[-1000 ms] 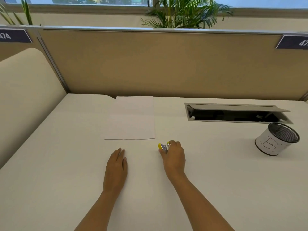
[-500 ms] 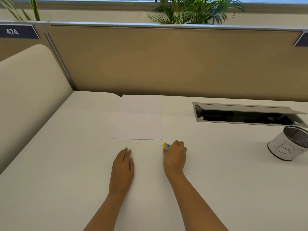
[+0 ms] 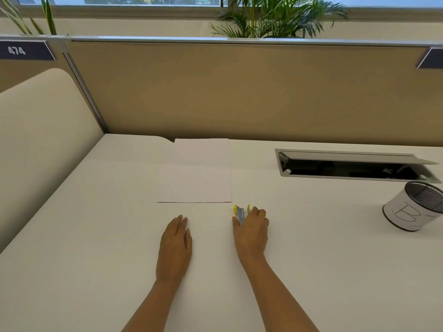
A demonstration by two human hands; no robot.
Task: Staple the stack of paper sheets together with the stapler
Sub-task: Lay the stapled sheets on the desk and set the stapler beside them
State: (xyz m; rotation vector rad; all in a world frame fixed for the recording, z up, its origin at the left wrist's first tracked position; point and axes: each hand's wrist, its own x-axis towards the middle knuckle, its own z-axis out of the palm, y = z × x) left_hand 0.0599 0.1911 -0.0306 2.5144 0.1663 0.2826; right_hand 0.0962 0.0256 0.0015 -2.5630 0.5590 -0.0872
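A stack of white paper sheets (image 3: pixel 200 171) lies flat on the white desk (image 3: pixel 96 236), its near edge facing me. Just right of the stack's near right corner sits a small yellow and silver stapler (image 3: pixel 241 212). My right hand (image 3: pixel 251 232) covers the stapler's rear, fingers curled around it; only its front end shows. My left hand (image 3: pixel 176 245) rests flat on the desk, palm down, fingers together, a little below the paper's near edge and not touching it.
A white mesh pen cup (image 3: pixel 414 206) stands at the right. An open cable tray slot (image 3: pixel 354 166) is set into the desk behind it. A tan partition (image 3: pixel 239 92) closes the back, a cream curved panel (image 3: pixel 40 140) the left.
The view has shifted slightly, so everything sits differently in frame. Both hands stay where they were relative to the paper; the right hand remains on the stapler.
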